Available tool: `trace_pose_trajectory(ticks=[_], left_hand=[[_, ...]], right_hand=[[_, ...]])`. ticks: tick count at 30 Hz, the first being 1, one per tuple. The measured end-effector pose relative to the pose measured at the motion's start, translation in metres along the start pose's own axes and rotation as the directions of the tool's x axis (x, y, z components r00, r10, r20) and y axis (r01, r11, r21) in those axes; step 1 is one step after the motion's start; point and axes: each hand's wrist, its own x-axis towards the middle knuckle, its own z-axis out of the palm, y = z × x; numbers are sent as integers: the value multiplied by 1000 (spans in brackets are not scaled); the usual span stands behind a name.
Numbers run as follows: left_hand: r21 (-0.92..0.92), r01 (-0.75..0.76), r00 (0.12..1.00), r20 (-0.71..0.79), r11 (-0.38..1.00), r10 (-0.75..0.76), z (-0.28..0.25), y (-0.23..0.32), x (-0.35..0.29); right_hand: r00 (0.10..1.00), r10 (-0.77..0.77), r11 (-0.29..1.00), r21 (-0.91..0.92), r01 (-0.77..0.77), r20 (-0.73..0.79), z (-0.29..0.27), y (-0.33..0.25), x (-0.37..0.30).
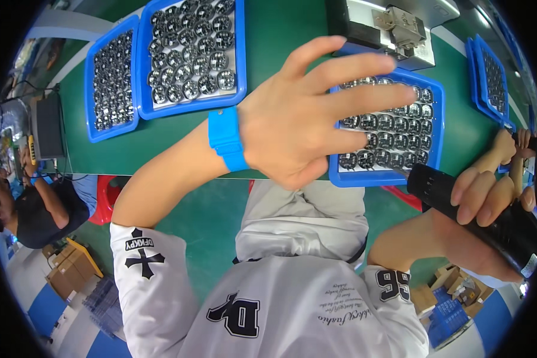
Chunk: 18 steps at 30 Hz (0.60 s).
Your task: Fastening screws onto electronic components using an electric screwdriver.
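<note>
My left hand is spread over a blue tray, palm down, fingers apart and pointing right, with nothing visible in it. Rows of small round black-and-silver parts fill this tray; the hand covers some of its left side. A blue strap circles my left wrist. To the right, my right hand is wrapped round a black electric screwdriver. The thin tip of this screwdriver points left, at the tray's near right corner by the front row of parts. Whether it touches a part, I cannot tell.
Two more blue trays of similar parts lie on the green table at the left. A metal fixture stands behind the middle tray. Stacked blue trays are at far right. Other people sit at the left and far right.
</note>
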Motion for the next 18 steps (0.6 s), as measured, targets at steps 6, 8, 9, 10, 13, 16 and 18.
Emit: trace_pose_trajectory(ticks=[6,8,9,10,13,16,18], left_hand=[[71,31,991,124,997,-40,12,-1,-6],[71,28,992,119,997,-37,18,-1,-4],[72,14,992,125,997,-23,20,-3,-3],[71,1,992,129,997,-10,21,-5,-3],[94,-12,996,90,995,4,25,-12,-4],[61,26,999,39,998,-29,31,-16,-8],[37,31,1000,-4,999,-31,37,-16,-11]], right_hand=[[997,75,994,84,-72,-34,-1,-2,0],[996,65,994,89,-60,-59,-3,-5,-1],[996,64,994,89,-59,-61,-2,-5,-1],[996,64,994,97,-58,-59,-1,-5,-1],[996,67,993,101,-62,-50,7,0,-2],[997,72,994,87,-72,5,11,9,1],[995,83,993,75,-87,54,13,16,4]])
